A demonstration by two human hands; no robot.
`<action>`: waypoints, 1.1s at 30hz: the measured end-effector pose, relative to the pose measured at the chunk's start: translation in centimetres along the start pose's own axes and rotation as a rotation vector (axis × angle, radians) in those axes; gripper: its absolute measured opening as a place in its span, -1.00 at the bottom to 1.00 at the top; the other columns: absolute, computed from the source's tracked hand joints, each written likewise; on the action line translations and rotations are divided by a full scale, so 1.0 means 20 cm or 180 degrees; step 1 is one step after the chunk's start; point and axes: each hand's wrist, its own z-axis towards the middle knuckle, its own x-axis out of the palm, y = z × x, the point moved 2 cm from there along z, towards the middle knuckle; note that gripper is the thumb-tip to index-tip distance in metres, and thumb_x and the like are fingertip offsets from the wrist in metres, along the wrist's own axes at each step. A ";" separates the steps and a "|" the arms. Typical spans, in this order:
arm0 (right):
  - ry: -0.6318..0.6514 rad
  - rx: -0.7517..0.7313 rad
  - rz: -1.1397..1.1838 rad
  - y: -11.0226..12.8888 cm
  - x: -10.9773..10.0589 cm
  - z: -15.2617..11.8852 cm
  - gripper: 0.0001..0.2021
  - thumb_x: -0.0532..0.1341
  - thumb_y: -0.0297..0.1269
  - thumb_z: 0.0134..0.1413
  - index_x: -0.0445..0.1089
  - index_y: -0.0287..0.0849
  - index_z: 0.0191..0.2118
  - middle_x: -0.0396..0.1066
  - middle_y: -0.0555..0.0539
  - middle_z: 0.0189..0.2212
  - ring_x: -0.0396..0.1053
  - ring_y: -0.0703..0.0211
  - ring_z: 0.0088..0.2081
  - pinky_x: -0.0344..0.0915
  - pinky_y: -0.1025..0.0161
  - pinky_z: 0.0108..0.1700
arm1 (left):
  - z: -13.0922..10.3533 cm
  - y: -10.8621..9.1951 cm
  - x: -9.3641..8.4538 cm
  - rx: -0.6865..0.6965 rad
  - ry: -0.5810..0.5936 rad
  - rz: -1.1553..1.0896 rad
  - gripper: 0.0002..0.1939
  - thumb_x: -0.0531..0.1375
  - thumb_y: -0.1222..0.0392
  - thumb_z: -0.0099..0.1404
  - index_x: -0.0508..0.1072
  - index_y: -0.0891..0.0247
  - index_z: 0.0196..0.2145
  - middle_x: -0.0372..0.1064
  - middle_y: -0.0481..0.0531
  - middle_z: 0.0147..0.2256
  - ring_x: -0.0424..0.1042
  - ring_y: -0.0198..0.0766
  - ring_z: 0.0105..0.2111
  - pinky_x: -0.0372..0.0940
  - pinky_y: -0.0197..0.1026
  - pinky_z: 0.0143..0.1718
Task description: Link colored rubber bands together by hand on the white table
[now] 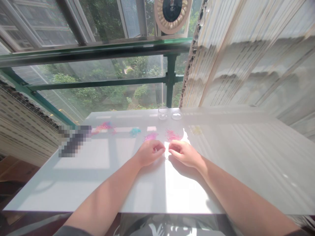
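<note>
— Head view: how'd the pink pile [172, 134] handle?
— Stringy, prob light and bendy; I'd pinch 1 strand's end. It's just beyond the right hand [185, 153]. Left hand [149, 154] is close but apart; both curled, can't tell if holding anything.

From here I see a loose purple-pink pile [151, 136] of thin bits, lying on the table [73, 186] just past the left hand [150, 153]. A messy red-pink pile [173, 134] lies just past the right hand [184, 153]. A small blue pile [135, 131] sits farther left, apart from both.
</note>
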 end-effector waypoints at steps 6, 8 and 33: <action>0.0070 0.0056 0.0112 0.00 0.00 -0.01 -0.95 0.10 -0.32 0.05 0.29 -0.12 -0.38 0.24 0.11 -0.60 0.18 0.31 -0.54 0.10 0.32 -0.47 | 0.00 0.00 0.00 -0.0009 -0.0006 -0.0033 -0.84 0.12 0.19 0.19 0.49 0.24 -0.43 0.45 -0.05 -0.46 0.33 -0.36 -0.47 0.18 -0.33 -0.42; 0.0150 0.0040 0.0142 0.01 0.00 -0.01 -0.94 0.11 -0.29 0.06 0.31 -0.11 -0.34 0.23 0.11 -0.61 0.18 0.31 -0.55 0.11 0.31 -0.46 | 0.00 0.00 0.00 0.0005 -0.0004 -0.0019 -0.83 0.12 0.18 0.19 0.49 0.24 -0.43 0.44 -0.05 -0.46 0.33 -0.36 -0.47 0.18 -0.32 -0.42; 0.0261 0.0076 0.0100 0.00 0.00 -0.01 -0.93 0.12 -0.28 0.06 0.30 -0.12 -0.35 0.23 0.11 -0.60 0.18 0.31 -0.55 0.10 0.33 -0.49 | -0.01 0.01 0.01 -0.0036 0.0087 -0.0082 -0.84 0.12 0.18 0.19 0.49 0.24 -0.41 0.42 -0.06 -0.46 0.29 -0.37 -0.50 0.17 -0.32 -0.43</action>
